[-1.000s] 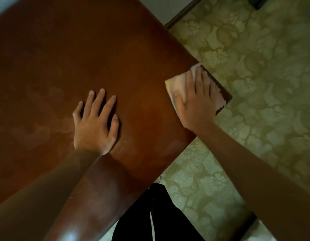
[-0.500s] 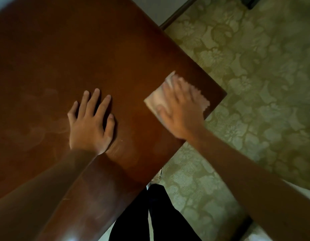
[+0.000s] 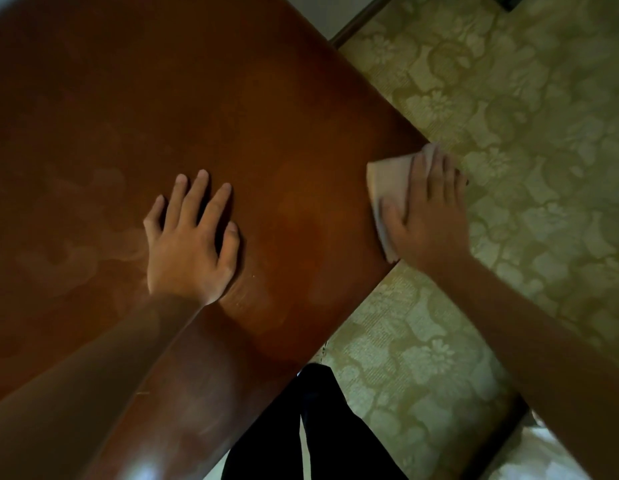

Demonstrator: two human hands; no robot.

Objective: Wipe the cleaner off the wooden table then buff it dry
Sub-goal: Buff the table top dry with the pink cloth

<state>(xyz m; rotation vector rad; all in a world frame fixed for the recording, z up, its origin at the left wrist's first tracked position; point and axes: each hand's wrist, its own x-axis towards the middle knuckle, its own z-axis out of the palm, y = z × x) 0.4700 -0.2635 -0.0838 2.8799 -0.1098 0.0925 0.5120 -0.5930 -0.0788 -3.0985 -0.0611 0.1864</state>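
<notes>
Head view: soft, light cloth [image 3: 387, 183] at 3 o'clock corner lies under flat right hand [image 3: 427, 216], best pressed from above.

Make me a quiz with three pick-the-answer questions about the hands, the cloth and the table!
1. Where is the cloth?
A. at the table's corner
B. on the floor
C. under the left hand

2. What colour is the wooden table?
A. white
B. reddish brown
C. blue

3. How does the left hand lie?
A. in a fist
B. lifted in the air
C. flat on the table, fingers straight

Answers:
1 A, the right hand presses it by the corner's edge.
2 B, the top shows a reddish brown shine.
3 C, the palm lies down with the fingers spread.
</notes>
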